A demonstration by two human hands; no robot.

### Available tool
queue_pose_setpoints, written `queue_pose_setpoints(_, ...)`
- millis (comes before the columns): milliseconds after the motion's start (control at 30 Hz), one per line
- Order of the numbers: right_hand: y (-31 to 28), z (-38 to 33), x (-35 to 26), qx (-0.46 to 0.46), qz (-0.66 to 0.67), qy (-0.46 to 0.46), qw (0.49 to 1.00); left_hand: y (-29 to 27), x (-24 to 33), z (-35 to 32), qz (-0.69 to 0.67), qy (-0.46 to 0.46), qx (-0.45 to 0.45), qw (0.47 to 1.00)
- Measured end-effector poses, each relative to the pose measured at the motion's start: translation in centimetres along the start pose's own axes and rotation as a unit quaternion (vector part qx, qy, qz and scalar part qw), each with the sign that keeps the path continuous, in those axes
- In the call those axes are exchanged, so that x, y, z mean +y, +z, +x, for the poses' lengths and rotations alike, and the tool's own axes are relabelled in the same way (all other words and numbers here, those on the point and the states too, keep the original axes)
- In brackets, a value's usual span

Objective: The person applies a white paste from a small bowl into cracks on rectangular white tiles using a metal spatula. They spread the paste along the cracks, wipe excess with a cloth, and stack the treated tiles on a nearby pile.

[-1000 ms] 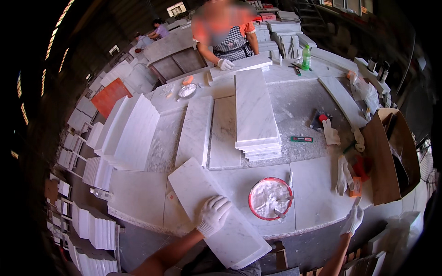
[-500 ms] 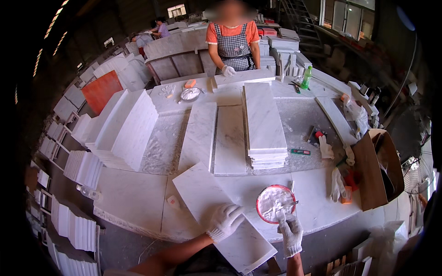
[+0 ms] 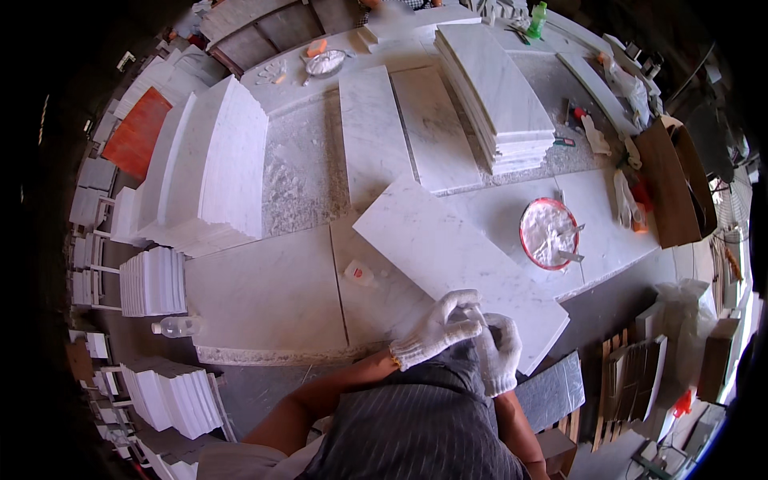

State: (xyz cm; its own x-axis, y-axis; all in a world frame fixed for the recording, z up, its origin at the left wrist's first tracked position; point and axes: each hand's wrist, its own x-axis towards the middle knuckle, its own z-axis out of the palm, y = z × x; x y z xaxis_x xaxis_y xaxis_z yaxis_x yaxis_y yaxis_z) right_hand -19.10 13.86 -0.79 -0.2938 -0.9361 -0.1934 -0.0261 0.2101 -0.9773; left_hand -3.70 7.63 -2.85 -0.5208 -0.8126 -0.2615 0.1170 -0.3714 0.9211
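My left hand [image 3: 438,326] and my right hand [image 3: 499,355], both in white knitted gloves, meet over the near edge of a pale marble slab [image 3: 456,240]. Their fingers are bent and pressed together around something small and whitish that I cannot make out. The slab lies askew across the table's front edge. To its right stands a red-rimmed bowl [image 3: 525,237] of white paste, with two flat metal tools [image 3: 570,256] leaning in it. A small white container [image 3: 358,273] with a red mark rests left of the slab.
Stacked marble slabs [image 3: 500,88] stand at the back, with a taller stack [image 3: 212,160] on the left. An open cardboard box [image 3: 668,188] is at the right edge. Beyond are a second bowl [image 3: 326,64] and a green bottle [image 3: 537,20]. A clear bottle [image 3: 178,326] lies at left.
My right hand has left the paste bowl, and my left hand has lifted off the slab; both are now together near my body. The view has tipped downward.
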Motion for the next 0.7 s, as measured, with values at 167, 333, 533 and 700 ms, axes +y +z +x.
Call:
queue_pose_setpoints(167,2.5,-0.6,1.1,-0.052,-0.029,0.024,0.998,-1.7,1.3,-0.6,0.045,0.043,0.104,0.993)
queue_pose_setpoints(333,1.7,1.4,0.1,-0.068,-0.078,-0.013,0.995,-4.5,1.9,0.3,0.094,0.091,0.144,0.981)
queue_pose_setpoints(533,-0.3,5.0,0.8,-0.032,-0.185,-0.132,0.973,-6.3,5.1,3.2,0.41,0.219,0.204,0.861)
queue_pose_setpoints(700,-1.3,6.8,2.5,-0.028,-0.266,-0.22,0.938,-8.3,3.4,6.4,0.647,0.203,0.24,0.694)
